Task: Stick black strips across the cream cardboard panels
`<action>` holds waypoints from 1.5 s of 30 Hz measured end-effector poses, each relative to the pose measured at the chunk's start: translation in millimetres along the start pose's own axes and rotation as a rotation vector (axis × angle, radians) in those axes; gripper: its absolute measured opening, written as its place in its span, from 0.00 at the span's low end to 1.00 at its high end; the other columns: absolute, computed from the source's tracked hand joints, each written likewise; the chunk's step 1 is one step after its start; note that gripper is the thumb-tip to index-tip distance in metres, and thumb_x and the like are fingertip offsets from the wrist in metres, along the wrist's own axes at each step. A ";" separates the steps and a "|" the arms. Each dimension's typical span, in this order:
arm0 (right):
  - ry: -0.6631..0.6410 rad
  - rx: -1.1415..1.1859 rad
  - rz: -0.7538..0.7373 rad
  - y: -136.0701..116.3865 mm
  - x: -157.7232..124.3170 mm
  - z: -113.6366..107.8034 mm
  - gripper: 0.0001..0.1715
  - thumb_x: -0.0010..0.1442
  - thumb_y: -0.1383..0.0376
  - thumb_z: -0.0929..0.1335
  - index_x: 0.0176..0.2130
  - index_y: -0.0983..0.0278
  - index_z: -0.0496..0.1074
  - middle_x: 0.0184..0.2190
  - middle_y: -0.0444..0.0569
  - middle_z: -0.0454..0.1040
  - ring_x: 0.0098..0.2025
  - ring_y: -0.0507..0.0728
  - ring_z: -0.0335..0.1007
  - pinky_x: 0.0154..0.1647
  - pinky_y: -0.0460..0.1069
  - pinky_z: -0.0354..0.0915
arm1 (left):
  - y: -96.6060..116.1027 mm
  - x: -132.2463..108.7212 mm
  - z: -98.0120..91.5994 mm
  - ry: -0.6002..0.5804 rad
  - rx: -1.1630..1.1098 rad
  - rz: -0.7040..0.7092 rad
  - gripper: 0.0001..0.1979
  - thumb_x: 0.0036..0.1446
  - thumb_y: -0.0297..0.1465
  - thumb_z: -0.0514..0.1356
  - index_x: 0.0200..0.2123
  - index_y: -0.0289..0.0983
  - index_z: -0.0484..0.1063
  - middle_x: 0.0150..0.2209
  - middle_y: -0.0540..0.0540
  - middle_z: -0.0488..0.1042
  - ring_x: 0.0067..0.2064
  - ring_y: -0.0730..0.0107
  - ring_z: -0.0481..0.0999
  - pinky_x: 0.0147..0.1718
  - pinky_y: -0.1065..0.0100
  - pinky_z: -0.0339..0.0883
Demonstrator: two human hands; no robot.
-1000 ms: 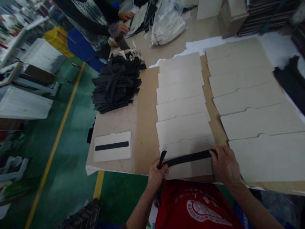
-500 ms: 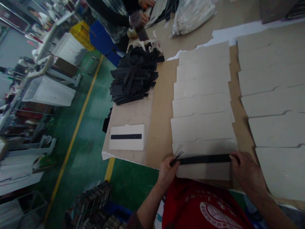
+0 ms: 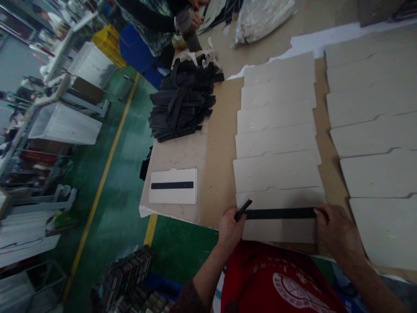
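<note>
A long black strip lies stretched across the nearest beige board, close to the table's front edge. My right hand pinches the strip's right end at the board's right side. At the left end, my left hand is closed, with thumb and fingers on the strip. A small bundle of black strips also pokes up out of that left hand. Beyond it, more beige boards overlap in a column running away from me.
A second column of boards lies to the right. On the left are a heap of black strips and a white board with a black strip. A plastic bag lies farther back, near another person's hand.
The strip between my hands now lies straighter and flatter along the board. The bundle in my left hand looks more closed up. Both hands keep their grip.
</note>
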State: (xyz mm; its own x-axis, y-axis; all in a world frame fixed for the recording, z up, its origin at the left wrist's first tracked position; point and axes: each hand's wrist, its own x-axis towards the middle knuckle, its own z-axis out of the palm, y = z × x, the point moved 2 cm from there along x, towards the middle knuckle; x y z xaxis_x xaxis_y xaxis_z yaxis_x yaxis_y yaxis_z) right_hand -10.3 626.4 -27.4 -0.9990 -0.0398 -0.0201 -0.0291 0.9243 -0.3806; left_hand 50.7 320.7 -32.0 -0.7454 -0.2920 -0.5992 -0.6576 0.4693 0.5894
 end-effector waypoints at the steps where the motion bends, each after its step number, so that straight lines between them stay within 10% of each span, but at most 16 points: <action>1: 0.003 -0.004 0.001 -0.4 0.2 -0.2 0.14 0.64 0.58 0.60 0.40 0.62 0.70 0.38 0.57 0.73 0.38 0.64 0.70 0.40 0.56 0.67 | 0.3 0.0 0.2 0.004 0.005 -0.001 0.07 0.59 0.34 0.61 0.32 0.38 0.75 0.31 0.46 0.77 0.35 0.64 0.75 0.35 0.67 0.60; 22: 0.020 0.001 -0.006 0.0 0.9 0.9 0.13 0.65 0.58 0.60 0.40 0.62 0.69 0.37 0.55 0.73 0.39 0.63 0.70 0.41 0.57 0.67 | 4.5 -0.3 0.6 0.162 0.076 0.007 0.13 0.53 0.31 0.67 0.42 0.38 0.73 0.39 0.44 0.77 0.42 0.60 0.76 0.42 0.65 0.65; 28: -0.022 0.026 0.003 1.7 2.0 0.4 0.13 0.64 0.59 0.60 0.40 0.62 0.69 0.39 0.55 0.73 0.39 0.62 0.71 0.42 0.56 0.68 | 15.1 -5.5 11.4 0.060 0.175 0.226 0.08 0.55 0.21 0.57 0.35 0.38 0.73 0.40 0.43 0.74 0.42 0.62 0.74 0.43 0.65 0.65; 45: -0.094 0.148 0.124 2.5 6.5 11.8 0.17 0.59 0.50 0.62 0.36 0.61 0.64 0.37 0.56 0.68 0.39 0.63 0.68 0.43 0.59 0.69 | 16.4 4.0 24.1 0.057 0.231 0.132 0.06 0.57 0.29 0.64 0.35 0.38 0.68 0.41 0.45 0.70 0.43 0.63 0.73 0.42 0.66 0.65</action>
State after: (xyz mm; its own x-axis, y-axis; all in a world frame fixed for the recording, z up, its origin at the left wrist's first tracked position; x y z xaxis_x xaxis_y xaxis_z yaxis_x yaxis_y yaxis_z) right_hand -16.5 624.0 -39.4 -0.9870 0.0289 -0.1581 0.1055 0.8588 -0.5013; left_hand 39.5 347.3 -37.8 -0.8325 -0.2589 -0.4898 -0.5167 0.6820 0.5177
